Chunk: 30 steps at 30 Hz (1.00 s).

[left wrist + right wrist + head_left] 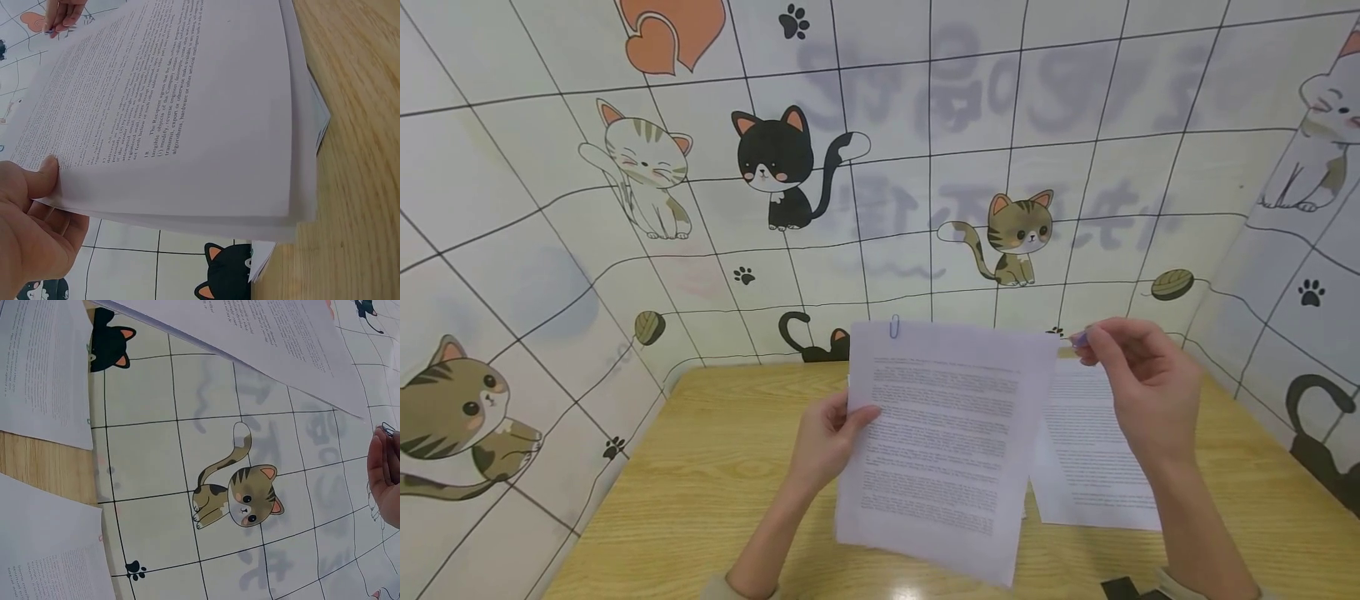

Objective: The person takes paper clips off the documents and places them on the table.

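Note:
My left hand [826, 440] grips a sheaf of printed paper sheets [940, 450] by its left edge, thumb on the front. The sheets stand raised and tilted above the table. In the left wrist view, their lower corners are slightly fanned apart. A paper clip [894, 326] sits on the top edge near the left corner. Just right of the sheaf's top right corner, my right hand [1150, 383] pinches a second paper clip [388, 429] between thumb and fingertips. That clip is apart from the paper and partly covered by the fingers.
More printed pages [1093, 450] lie on the wooden table [722, 467], behind and right of the held sheaf. A white wall covering [887, 192] with cartoon cats and black grid lines stands behind and beside the table.

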Tool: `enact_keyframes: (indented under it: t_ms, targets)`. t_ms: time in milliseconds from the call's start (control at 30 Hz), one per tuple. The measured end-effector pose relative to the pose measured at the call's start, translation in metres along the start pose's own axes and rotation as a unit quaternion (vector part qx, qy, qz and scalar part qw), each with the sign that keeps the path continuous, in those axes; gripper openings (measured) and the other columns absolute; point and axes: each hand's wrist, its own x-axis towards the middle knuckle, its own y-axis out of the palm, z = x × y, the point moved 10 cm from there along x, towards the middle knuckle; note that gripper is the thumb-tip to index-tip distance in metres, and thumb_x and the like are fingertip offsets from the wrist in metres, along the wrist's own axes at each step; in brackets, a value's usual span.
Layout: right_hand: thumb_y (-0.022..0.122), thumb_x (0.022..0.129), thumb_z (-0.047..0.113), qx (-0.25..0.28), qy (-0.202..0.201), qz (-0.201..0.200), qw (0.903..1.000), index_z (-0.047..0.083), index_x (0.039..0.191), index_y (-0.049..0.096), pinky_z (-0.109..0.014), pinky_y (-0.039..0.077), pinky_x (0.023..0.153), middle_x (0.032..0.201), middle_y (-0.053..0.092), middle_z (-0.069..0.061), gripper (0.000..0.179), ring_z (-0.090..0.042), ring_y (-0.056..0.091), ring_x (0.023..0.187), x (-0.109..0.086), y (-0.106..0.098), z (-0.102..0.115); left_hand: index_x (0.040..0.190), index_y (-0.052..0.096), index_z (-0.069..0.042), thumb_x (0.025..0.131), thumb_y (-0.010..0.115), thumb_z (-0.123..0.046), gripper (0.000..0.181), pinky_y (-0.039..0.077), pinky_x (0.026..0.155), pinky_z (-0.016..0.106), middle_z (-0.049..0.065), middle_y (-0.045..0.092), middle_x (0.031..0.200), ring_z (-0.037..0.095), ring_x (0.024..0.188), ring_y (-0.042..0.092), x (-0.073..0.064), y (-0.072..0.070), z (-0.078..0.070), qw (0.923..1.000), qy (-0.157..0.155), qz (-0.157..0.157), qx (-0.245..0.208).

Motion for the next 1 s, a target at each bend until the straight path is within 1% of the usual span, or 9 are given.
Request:
enact_keyframes:
  t_ms: [67, 133, 233, 333, 433, 500, 667, 867, 1000]
  targets:
    - [0.063, 0.093, -0.013, 0.0, -0.002, 0.009, 1.0, -0.019, 0.102, 0.062, -0.017, 0.054, 0.076, 0.09, 0.073, -0.008, 0.011, -0.016, 0.067, 0.078, 0.0, 0.0, -0.001, 0.108, 0.073, 0.002, 0.093, 0.071, -0.003, 0.016, 0.058, 0.058, 0.03, 0.015, 0.075, 0.087, 0.023, 0.07, 0.072, 0.001, -0.003, 0.0, 1.0, 0.001, -0.005, -0.002]
    - [0.063, 0.092, -0.013, 0.003, 0.01, 0.015, 0.9998, -0.019, 0.102, 0.062, -0.017, 0.054, 0.076, 0.09, 0.073, -0.008, 0.011, -0.015, 0.067, 0.079, -0.001, 0.0, -0.005, 0.109, 0.073, 0.001, 0.093, 0.071, -0.003, 0.017, 0.058, 0.058, 0.03, 0.014, 0.074, 0.086, 0.024, 0.07, 0.072, 0.0, -0.007, -0.001, 0.9999, -0.002, -0.011, -0.002]
    - [0.064, 0.094, -0.009, -0.033, 0.041, 0.021, 0.9984, -0.016, 0.102, 0.064, -0.018, 0.054, 0.075, 0.089, 0.074, -0.006, 0.011, -0.015, 0.067, 0.077, -0.002, 0.0, -0.01, 0.111, 0.072, 0.001, 0.093, 0.071, -0.003, 0.018, 0.058, 0.058, 0.03, 0.014, 0.074, 0.087, 0.024, 0.071, 0.072, 0.001, -0.013, -0.001, 0.9998, -0.008, -0.018, -0.002]
    - [0.065, 0.095, -0.003, -0.078, 0.068, 0.04, 0.9939, -0.012, 0.103, 0.065, -0.018, 0.054, 0.075, 0.089, 0.073, -0.006, 0.011, -0.015, 0.066, 0.077, -0.005, 0.003, -0.016, 0.111, 0.072, 0.002, 0.093, 0.071, -0.003, 0.019, 0.058, 0.059, 0.031, 0.014, 0.074, 0.087, 0.023, 0.07, 0.072, 0.002, -0.017, -0.001, 0.9996, -0.008, -0.026, 0.0]
    - [0.065, 0.097, 0.0, -0.112, 0.074, 0.067, 0.9886, -0.008, 0.103, 0.065, -0.016, 0.054, 0.076, 0.091, 0.072, -0.006, 0.011, -0.016, 0.065, 0.078, -0.008, 0.006, -0.022, 0.112, 0.071, 0.003, 0.093, 0.071, -0.003, 0.02, 0.058, 0.06, 0.031, 0.015, 0.074, 0.088, 0.022, 0.071, 0.072, 0.004, -0.02, -0.001, 0.9996, -0.003, -0.027, 0.001]
    - [0.065, 0.097, 0.002, -0.12, 0.079, 0.084, 0.9861, -0.006, 0.104, 0.065, -0.016, 0.054, 0.075, 0.093, 0.071, -0.007, 0.01, -0.016, 0.065, 0.08, -0.01, 0.009, -0.027, 0.112, 0.072, 0.003, 0.093, 0.071, -0.002, 0.02, 0.058, 0.06, 0.032, 0.015, 0.074, 0.088, 0.022, 0.071, 0.072, 0.004, -0.021, -0.001, 0.9996, -0.005, -0.029, -0.003]
    - [0.066, 0.098, 0.005, -0.142, 0.093, 0.115, 0.9789, -0.002, 0.106, 0.067, -0.016, 0.054, 0.075, 0.094, 0.072, -0.003, 0.011, -0.015, 0.066, 0.08, -0.016, 0.015, -0.038, 0.11, 0.072, 0.004, 0.092, 0.071, 0.0, 0.018, 0.057, 0.059, 0.03, 0.017, 0.074, 0.087, 0.024, 0.07, 0.071, 0.005, -0.025, 0.0, 0.9993, -0.012, -0.036, -0.005]
    - [0.067, 0.098, 0.006, -0.151, 0.105, 0.136, 0.9735, -0.001, 0.11, 0.067, -0.016, 0.054, 0.075, 0.095, 0.073, 0.0, 0.014, -0.014, 0.066, 0.081, -0.021, 0.016, -0.047, 0.108, 0.072, 0.004, 0.092, 0.071, -0.001, 0.017, 0.057, 0.058, 0.029, 0.017, 0.074, 0.086, 0.025, 0.069, 0.071, 0.007, -0.034, 0.005, 0.9985, -0.016, -0.051, 0.006]
    - [0.067, 0.098, 0.007, -0.164, 0.103, 0.144, 0.9704, 0.0, 0.11, 0.068, -0.015, 0.053, 0.075, 0.096, 0.073, 0.001, 0.014, -0.013, 0.067, 0.081, -0.022, 0.016, -0.05, 0.106, 0.073, 0.003, 0.092, 0.072, -0.002, 0.015, 0.056, 0.057, 0.028, 0.016, 0.074, 0.085, 0.024, 0.069, 0.071, 0.008, -0.041, 0.008, 0.9976, -0.017, -0.063, 0.022]
